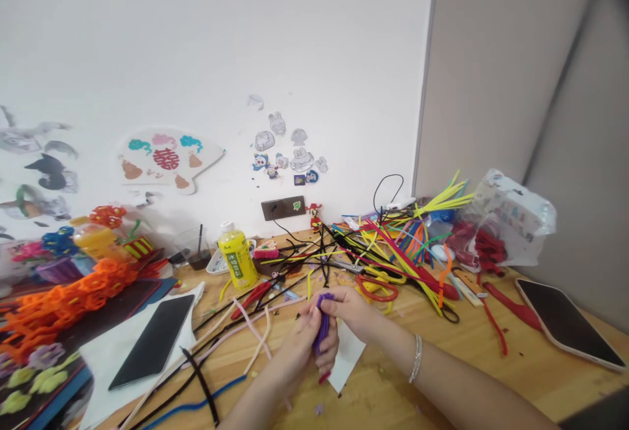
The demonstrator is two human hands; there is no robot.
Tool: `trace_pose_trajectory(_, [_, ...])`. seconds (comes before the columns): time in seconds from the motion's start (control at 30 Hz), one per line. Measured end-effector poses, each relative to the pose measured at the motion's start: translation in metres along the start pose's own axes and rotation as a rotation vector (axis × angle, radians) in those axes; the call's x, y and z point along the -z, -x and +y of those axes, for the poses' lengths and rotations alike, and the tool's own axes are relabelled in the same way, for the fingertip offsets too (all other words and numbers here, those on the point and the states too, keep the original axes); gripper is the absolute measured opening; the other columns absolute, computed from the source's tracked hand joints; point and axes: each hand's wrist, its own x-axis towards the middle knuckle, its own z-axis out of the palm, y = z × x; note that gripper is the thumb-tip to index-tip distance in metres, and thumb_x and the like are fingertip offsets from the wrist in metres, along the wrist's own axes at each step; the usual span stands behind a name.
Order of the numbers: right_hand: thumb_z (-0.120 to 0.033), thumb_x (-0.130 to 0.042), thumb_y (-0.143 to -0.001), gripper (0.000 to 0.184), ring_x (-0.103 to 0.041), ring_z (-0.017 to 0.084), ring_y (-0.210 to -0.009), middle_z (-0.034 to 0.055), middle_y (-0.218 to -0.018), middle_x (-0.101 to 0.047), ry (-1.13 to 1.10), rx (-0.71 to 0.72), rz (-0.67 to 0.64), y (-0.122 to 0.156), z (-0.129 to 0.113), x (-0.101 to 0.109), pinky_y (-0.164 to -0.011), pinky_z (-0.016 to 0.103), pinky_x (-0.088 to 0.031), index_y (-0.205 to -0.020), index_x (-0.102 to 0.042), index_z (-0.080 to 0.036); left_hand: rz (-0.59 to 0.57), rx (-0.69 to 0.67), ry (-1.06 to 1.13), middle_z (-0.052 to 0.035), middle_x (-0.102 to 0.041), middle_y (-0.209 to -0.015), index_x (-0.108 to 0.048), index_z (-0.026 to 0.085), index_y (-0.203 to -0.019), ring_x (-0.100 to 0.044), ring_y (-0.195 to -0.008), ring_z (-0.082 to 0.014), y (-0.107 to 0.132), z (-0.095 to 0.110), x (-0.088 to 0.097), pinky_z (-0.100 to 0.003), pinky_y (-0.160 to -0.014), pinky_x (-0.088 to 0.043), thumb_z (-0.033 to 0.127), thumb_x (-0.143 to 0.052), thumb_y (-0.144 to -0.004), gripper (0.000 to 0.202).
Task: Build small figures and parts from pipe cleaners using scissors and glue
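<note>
Both my hands meet low in the middle of the wooden table. My left hand is closed around a purple pipe cleaner that is bent into a folded bundle. My right hand, with a bracelet on its wrist, pinches the top of the same purple piece from the right. Under the hands lies a small white sheet of paper.
A big heap of coloured pipe cleaners covers the back of the table, with orange scissors in front. A yellow bottle stands left of centre. A dark phone lies left, a tablet right. Orange pipe-cleaner flowers sit far left.
</note>
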Motion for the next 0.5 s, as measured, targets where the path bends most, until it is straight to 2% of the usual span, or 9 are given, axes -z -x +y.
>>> trace_pose_trajectory(0.07, [-0.046, -0.06, -0.071, 0.035, -0.055, 0.011, -0.057, 0.0014, -0.066, -0.061, -0.006, -0.005, 0.053, -0.001, 0.002, 0.0, -0.058, 0.023, -0.044, -0.079, -0.067, -0.013, 0.157, -0.078, -0.194, 0.0082, -0.038, -0.047, -0.04, 0.02, -0.067, -0.031, -0.034, -0.0056, -0.005, -0.003, 0.002, -0.02, -0.037, -0.029, 0.064, -0.041, -0.07, 0.044])
trace_pose_trajectory(0.17, [-0.045, -0.06, -0.071, 0.032, -0.056, 0.012, -0.055, 0.0015, -0.067, -0.062, -0.002, 0.018, 0.147, -0.003, 0.005, 0.0, -0.056, 0.024, -0.045, -0.076, -0.065, -0.014, 0.315, -0.163, -0.422, 0.0053, -0.044, -0.048, -0.046, 0.018, -0.067, -0.04, -0.04, -0.0097, -0.009, -0.006, 0.008, -0.023, -0.042, -0.033, 0.059, -0.046, -0.071, 0.041])
trace_pose_trajectory(0.27, [-0.04, -0.059, -0.073, 0.026, -0.059, 0.015, -0.07, 0.0026, -0.073, -0.064, 0.051, 0.074, 0.225, -0.004, 0.008, -0.001, -0.067, 0.027, -0.046, -0.078, -0.066, -0.016, 0.446, -0.277, -0.613, -0.0036, -0.061, -0.073, -0.055, 0.017, -0.085, -0.054, -0.066, -0.0181, -0.01, -0.007, 0.012, -0.028, -0.061, -0.042, 0.045, -0.051, -0.072, 0.032])
trace_pose_trajectory(0.37, [-0.038, -0.058, -0.075, 0.023, -0.058, 0.017, -0.083, 0.0039, -0.083, -0.065, 0.124, 0.119, 0.224, -0.005, 0.009, -0.001, -0.075, 0.029, -0.045, -0.08, -0.066, -0.017, 0.53, -0.348, -0.783, -0.0095, -0.063, -0.095, -0.057, 0.017, -0.094, -0.055, -0.09, -0.0236, -0.01, -0.008, 0.011, -0.034, -0.079, -0.04, 0.037, -0.048, -0.074, 0.03])
trace_pose_trajectory(0.43, [-0.04, -0.057, -0.075, 0.026, -0.059, 0.016, -0.077, 0.0038, -0.081, -0.065, 0.17, 0.1, 0.201, -0.005, 0.01, -0.001, -0.068, 0.027, -0.046, -0.085, -0.066, -0.017, 0.552, -0.341, -0.74, -0.0087, -0.063, -0.089, -0.056, 0.017, -0.095, -0.056, -0.085, -0.0227, -0.011, -0.009, 0.01, -0.033, -0.075, -0.042, 0.037, -0.048, -0.073, 0.031])
trace_pose_trajectory(0.5, [-0.044, -0.053, -0.077, 0.034, -0.057, 0.013, -0.059, 0.0017, -0.071, -0.062, 0.168, 0.036, 0.149, -0.005, 0.013, 0.001, -0.054, 0.024, -0.046, -0.095, -0.063, -0.017, 0.539, -0.308, -0.619, -0.0033, -0.06, -0.068, -0.054, 0.016, -0.09, -0.056, -0.065, -0.019, -0.012, -0.01, 0.008, -0.03, -0.06, -0.043, 0.04, -0.049, -0.072, 0.031])
